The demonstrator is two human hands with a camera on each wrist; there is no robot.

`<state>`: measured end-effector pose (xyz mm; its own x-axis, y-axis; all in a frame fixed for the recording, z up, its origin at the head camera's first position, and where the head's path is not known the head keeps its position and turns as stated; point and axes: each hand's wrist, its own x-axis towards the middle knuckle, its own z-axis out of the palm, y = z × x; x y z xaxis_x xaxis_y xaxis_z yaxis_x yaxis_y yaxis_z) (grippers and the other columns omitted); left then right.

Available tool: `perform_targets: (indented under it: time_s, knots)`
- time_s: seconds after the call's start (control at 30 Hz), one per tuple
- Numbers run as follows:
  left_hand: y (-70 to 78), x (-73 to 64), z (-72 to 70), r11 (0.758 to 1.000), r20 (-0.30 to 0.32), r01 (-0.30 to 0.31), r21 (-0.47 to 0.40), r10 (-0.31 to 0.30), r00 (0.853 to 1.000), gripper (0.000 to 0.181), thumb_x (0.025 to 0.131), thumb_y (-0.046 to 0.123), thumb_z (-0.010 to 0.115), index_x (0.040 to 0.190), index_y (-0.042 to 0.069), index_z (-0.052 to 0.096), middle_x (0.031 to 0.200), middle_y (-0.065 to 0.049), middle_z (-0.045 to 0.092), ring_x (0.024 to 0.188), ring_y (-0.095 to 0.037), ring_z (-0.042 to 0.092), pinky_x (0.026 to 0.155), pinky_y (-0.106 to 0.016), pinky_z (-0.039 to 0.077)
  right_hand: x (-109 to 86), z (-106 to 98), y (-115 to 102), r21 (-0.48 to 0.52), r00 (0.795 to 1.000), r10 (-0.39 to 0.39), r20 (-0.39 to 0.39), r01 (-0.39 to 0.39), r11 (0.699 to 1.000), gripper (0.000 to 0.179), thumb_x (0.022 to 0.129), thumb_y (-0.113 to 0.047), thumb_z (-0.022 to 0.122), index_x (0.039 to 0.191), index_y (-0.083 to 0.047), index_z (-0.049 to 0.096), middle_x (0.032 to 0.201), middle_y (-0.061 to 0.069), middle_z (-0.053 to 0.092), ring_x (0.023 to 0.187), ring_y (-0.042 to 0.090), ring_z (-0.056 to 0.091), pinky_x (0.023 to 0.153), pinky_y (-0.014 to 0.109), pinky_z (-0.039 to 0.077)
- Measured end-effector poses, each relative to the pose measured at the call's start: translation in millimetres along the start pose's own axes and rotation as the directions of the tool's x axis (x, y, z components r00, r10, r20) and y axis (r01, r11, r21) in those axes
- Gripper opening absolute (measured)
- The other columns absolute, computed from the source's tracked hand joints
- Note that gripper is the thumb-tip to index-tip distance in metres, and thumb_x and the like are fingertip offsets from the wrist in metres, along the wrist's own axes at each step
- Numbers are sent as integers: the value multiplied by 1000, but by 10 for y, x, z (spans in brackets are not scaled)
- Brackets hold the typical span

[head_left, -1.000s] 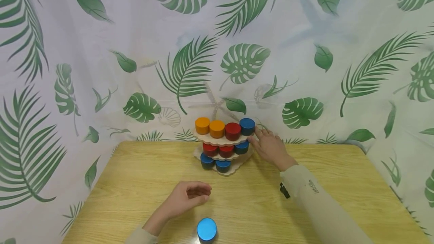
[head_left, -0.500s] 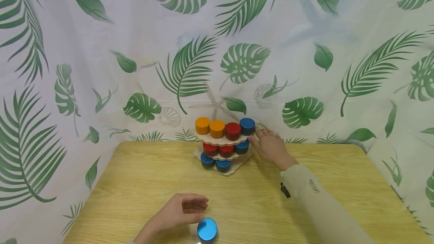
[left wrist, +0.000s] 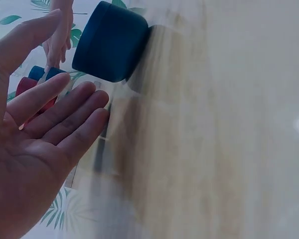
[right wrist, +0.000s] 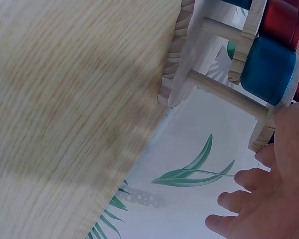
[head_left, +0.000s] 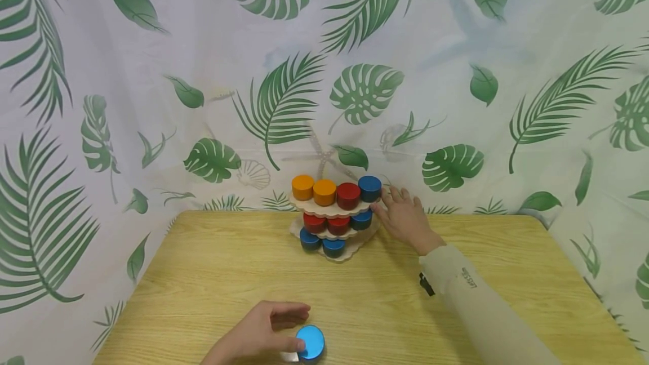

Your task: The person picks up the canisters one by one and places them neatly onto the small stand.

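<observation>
Near the front of the table, my left hand (head_left: 259, 331) is at a round blue tin (head_left: 312, 342) that stands upright, its thumb lying over the tin's lid in the head view. In the left wrist view the palm and fingers are relaxed, and a gap shows between the fingers and the tin (left wrist: 109, 42). Farther back, my right hand (head_left: 405, 219) rests against the right end of a pale wooden tiered stand (head_left: 337, 214). Its outer fingers (right wrist: 229, 201) spread out straight in the right wrist view; where the thumb meets the upper tier is partly hidden.
Several round tins fill the stand: orange tins (head_left: 324, 191), a red tin (head_left: 348, 196) and a blue tin (head_left: 369, 187) on top, more red and blue below. The wooden table (head_left: 213, 258) meets a leaf-patterned cloth (head_left: 304, 44) behind.
My left hand has come down and nearer the front edge, from beyond the blue tin to beside it, thumb now over its lid. My right hand stays at the stand, with fingers slightly more spread.
</observation>
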<state>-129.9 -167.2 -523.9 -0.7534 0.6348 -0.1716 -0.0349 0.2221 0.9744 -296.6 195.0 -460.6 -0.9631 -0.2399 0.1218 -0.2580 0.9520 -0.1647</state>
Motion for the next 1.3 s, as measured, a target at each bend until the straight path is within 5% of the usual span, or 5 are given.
perform_targets:
  time_s: [0.4,0.67,0.93,1.17,1.3]
  knots:
    - [-49,-28,59,995,9,62,72,-63,998,64,91,34,85,148,16,62,147,0,66,140,-23,60,113,-28,49,18,13,-5,-6,1000,-19,-10,19,1000,67,114,-46,37,160,2,39,162,32,41,151,57,35,120,73,31]
    - [-70,-36,71,990,-19,76,119,-74,997,60,89,33,87,144,24,65,144,5,67,139,-23,59,118,-47,45,23,25,7,-4,1000,-6,1,6,1000,68,114,-47,36,162,1,36,163,33,38,152,57,33,120,73,29]
    - [-113,-21,120,981,-68,40,190,-28,997,48,90,37,86,135,31,71,133,12,72,128,-13,63,107,-30,49,27,21,3,9,1000,11,23,-11,1000,69,114,-48,35,163,0,35,164,33,37,153,55,32,121,72,28]
    - [-86,-11,127,977,-72,60,203,-46,996,50,86,36,89,133,33,71,131,13,72,130,-17,62,112,-46,47,21,17,17,21,999,15,29,-16,1000,70,114,-50,33,163,1,34,164,34,37,153,57,32,122,73,28]
    - [-58,16,151,974,-86,64,216,-46,995,50,86,37,89,132,30,72,129,12,73,125,-15,65,108,-39,51,17,23,19,14,1000,13,25,-13,1000,70,114,-49,33,163,1,34,163,33,37,152,56,33,121,73,29]
